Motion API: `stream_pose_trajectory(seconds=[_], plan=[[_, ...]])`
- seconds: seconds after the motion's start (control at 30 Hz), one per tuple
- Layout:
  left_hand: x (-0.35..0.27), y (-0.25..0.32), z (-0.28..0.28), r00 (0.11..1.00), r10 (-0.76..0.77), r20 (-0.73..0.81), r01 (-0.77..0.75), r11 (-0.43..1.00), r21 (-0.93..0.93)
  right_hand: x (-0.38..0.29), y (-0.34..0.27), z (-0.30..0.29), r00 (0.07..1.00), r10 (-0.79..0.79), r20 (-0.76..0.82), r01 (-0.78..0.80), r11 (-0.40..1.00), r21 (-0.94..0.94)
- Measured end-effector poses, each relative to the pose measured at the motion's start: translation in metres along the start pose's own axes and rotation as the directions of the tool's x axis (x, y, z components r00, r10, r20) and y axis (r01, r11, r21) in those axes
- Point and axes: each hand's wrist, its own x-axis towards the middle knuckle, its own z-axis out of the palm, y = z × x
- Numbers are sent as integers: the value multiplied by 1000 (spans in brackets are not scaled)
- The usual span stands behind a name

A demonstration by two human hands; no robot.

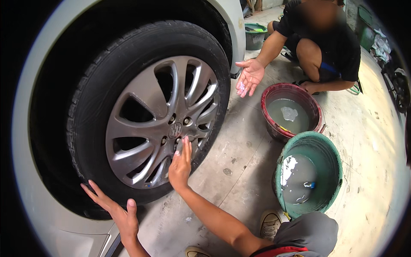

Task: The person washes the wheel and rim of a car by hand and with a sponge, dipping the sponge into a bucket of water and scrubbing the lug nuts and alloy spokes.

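Observation:
A car wheel with a silver multi-spoke alloy rim (135,160) and a black rubber tire (93,154) fills the left and middle of the view. My left hand (117,208) is raised with thumb and fingers spread, its fingertips by the tire's lower left edge. Nothing is in it. In front of the rim, just below the centre cap (175,130), my right hand (181,165) has its fingers stretched out and appears to hold nothing. Whether its fingertips touch the rim, I cannot tell. A pale car body (80,205) curves around the wheel arch.
A co-worker in dark clothes squats at the upper right, one open palm (252,75) out, pinkish-white residue on its fingers. Cloudy liquid stands in a red bucket (265,102) and a green bucket (335,154) to my right. Another green bucket (255,43) stands farther back.

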Motion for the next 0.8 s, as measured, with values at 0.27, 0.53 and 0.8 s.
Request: stream_pose_trajectory(seconds=[0.27, 0.53, 0.8], plan=[[-13, 62, 28, 921, 336, -198, -332, 942, 55, 66, 37, -63, 607, 790, 87, -381, 194, 904], [-13, 52, 38, 977, 117, -177, -176, 915, -364, 181, 48, -157, 600, 790, 126, -369, 133, 920], [-10, 53, 41, 988, 20, -151, -84, 899, -429, 192, 121, -151, 770, 610, 186, -329, 130, 935]])
